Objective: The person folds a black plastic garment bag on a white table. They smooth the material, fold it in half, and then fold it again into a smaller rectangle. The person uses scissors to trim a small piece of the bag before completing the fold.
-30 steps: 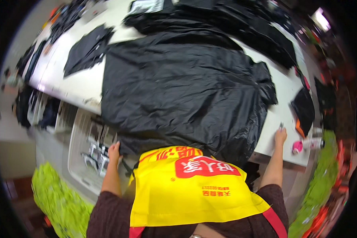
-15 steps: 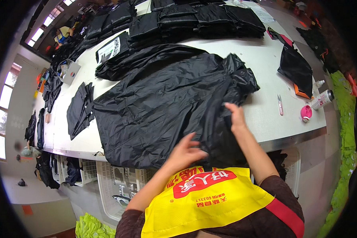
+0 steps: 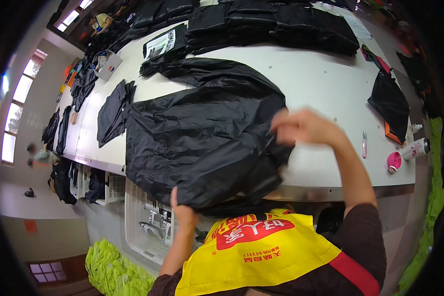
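A shiny black jacket (image 3: pixel 197 123) of thin fabric is spread over the white table, its near part hanging past the front edge. One long sleeve (image 3: pixel 232 69) curves along its far side. At the near left, my left hand (image 3: pixel 184 213) grips the lower edge, thumb on top and fingers hidden beneath the cloth. My right hand (image 3: pixel 308 127) is at the jacket's right side, slightly blurred, its bent fingers closed on the fabric. The right part of the jacket lies folded inward in loose creases.
Stacks of folded black garments (image 3: pixel 266 24) line the table's far side. A smaller black piece (image 3: pixel 114 113) lies left. Thread snips (image 3: pixel 364 144), a pink cap (image 3: pixel 393 162), a bottle (image 3: pixel 416 149) and a black pouch (image 3: pixel 389 101) lie right. Below stands a white crate (image 3: pixel 133 217).
The jacket's right side has been brought inward to the left. My left hand has moved left and taken the lower edge; my right hand has risen and closed on the right side. The view has shifted.
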Demonstrator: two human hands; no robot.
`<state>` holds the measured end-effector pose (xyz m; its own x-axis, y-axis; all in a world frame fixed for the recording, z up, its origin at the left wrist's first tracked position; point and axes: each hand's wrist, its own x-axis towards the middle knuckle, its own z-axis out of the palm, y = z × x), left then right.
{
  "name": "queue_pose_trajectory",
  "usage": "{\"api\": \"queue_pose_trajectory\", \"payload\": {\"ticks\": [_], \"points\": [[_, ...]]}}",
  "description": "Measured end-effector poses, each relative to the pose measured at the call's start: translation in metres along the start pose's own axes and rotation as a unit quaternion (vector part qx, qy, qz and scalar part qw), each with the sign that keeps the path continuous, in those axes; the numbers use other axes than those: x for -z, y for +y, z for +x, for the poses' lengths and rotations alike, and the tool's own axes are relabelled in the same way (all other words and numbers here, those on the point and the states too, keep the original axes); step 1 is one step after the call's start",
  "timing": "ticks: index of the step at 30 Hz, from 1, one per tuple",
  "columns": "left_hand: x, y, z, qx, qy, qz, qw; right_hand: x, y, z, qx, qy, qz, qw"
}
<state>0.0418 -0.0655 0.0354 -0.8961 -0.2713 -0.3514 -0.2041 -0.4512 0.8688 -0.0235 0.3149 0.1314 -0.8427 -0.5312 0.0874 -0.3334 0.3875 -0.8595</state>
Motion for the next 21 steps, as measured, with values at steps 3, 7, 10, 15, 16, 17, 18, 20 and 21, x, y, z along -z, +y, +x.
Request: {"api": "queue_pose_trajectory", "payload": {"ticks": [3,7,10,15,16,17,18,20,21], "points": [[0.084,0.051,0.0,-0.252,-0.123,0.207,0.937,0.023,0.059,0.056,-0.032,0.168,-0.265,0.949],[0.127,0.133,-0.02,-0.406,-0.09,0.273,0.867,-0.038,0.106,0.122,0.017,-0.017,-0.226,0.974],[0.217,0.204,-0.029,-0.412,0.052,0.228,0.88,-0.099,0.107,0.128,-0.107,-0.194,-0.189,0.957],[0.352,0.304,-0.062,-0.39,0.28,0.369,0.796,-0.16,0.072,0.04,0.024,-0.255,-0.105,0.961],[0.377,0.312,-0.055,-0.38,0.3,0.506,0.714,-0.169,0.059,0.018,0.042,-0.234,-0.209,0.948],[0.351,0.306,-0.043,-0.319,0.344,0.603,0.645,-0.176,0.057,0.007,0.036,-0.222,-0.266,0.937],[0.322,0.305,-0.036,-0.255,0.384,0.69,0.559,-0.182,0.057,-0.001,0.031,-0.21,-0.32,0.923],[0.371,0.316,-0.001,-0.306,0.303,0.497,0.753,-0.203,0.081,-0.003,0.118,-0.049,-0.307,0.943],[0.405,0.333,0.018,-0.319,0.291,0.464,0.773,-0.2,0.062,0.008,0.109,-0.052,-0.304,0.945]]}}
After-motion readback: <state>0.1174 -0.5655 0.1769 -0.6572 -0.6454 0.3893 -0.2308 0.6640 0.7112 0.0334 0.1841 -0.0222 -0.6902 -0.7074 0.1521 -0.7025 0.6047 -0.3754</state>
